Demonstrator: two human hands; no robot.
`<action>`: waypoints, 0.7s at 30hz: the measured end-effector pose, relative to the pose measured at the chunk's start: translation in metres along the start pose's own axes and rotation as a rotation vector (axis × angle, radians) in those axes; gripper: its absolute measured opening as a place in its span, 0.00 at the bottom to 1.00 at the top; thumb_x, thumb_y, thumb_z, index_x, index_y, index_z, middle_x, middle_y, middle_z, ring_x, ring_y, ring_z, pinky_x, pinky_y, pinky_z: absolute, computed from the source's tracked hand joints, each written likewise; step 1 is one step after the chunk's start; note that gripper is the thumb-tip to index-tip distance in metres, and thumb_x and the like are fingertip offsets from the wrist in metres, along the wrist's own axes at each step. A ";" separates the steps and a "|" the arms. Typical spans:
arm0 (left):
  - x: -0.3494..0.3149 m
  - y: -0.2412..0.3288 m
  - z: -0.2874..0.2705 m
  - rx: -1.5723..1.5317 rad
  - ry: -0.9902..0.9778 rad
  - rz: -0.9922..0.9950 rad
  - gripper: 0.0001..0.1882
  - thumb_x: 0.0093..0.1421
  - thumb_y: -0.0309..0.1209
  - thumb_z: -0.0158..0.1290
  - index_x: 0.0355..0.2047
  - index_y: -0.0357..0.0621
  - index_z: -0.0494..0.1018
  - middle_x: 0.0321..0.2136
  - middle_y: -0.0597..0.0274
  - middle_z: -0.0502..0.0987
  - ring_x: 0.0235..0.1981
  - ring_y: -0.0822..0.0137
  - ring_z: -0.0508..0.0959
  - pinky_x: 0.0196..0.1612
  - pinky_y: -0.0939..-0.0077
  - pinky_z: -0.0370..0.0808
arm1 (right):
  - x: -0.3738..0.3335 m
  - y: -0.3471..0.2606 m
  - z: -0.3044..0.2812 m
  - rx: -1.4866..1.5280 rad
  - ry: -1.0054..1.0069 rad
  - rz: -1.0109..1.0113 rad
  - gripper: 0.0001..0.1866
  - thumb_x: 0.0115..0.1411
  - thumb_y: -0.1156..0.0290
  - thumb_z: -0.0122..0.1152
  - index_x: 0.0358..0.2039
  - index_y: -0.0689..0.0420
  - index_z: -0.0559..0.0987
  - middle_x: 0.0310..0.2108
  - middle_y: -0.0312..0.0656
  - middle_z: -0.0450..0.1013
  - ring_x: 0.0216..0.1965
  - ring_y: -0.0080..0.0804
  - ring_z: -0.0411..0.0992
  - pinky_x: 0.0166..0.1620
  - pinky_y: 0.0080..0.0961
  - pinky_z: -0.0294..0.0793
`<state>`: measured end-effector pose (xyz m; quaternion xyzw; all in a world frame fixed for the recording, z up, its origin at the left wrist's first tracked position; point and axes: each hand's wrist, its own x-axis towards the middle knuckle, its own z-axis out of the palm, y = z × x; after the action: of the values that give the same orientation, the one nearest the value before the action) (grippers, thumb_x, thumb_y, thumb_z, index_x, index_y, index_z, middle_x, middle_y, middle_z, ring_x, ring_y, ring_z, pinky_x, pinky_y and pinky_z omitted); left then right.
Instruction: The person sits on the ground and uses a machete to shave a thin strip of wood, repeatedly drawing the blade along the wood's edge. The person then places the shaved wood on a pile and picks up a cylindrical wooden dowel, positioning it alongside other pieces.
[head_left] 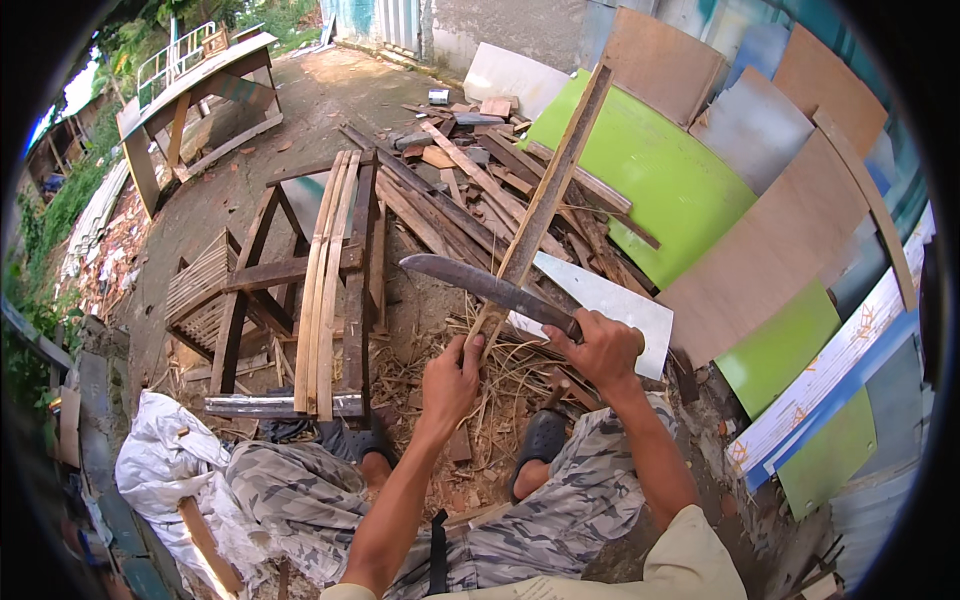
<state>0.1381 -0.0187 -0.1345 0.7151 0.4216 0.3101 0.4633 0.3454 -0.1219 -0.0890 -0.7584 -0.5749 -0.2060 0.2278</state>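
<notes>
My left hand [454, 385] is closed around the near end of a long wooden strip [548, 190], which slants up and away to the right. In my right hand [603, 355] is the handle of a machete [480, 283]. Its broad dark blade points left and crosses over the strip just beyond my left hand; whether it touches the wood I cannot tell. Pale curled wood shavings [480, 390] lie on the ground below, between my two dark clogs [540, 445].
Left of me, several slim pale strips [325, 290] rest on a dark wooden frame [358, 330]. Scrap lumber [440, 200] is heaped ahead. Green and brown panels [640, 175] lean along the right. A white sack [165, 470] lies by my left leg; a worn table [200, 85] stands far left.
</notes>
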 end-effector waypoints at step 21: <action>-0.026 0.001 -0.005 -0.067 -0.042 -0.012 0.22 0.71 0.44 0.45 0.31 0.37 0.76 0.14 0.58 0.76 0.14 0.66 0.77 0.19 0.69 0.71 | 0.113 0.080 -0.059 -0.150 -0.126 0.271 0.38 0.60 0.29 0.46 0.25 0.56 0.78 0.19 0.48 0.75 0.25 0.50 0.77 0.29 0.47 0.74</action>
<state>0.1222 -0.0397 -0.1331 0.7031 0.4054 0.3061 0.4976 0.4490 -0.0867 0.0148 -0.8553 -0.4636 -0.1678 0.1596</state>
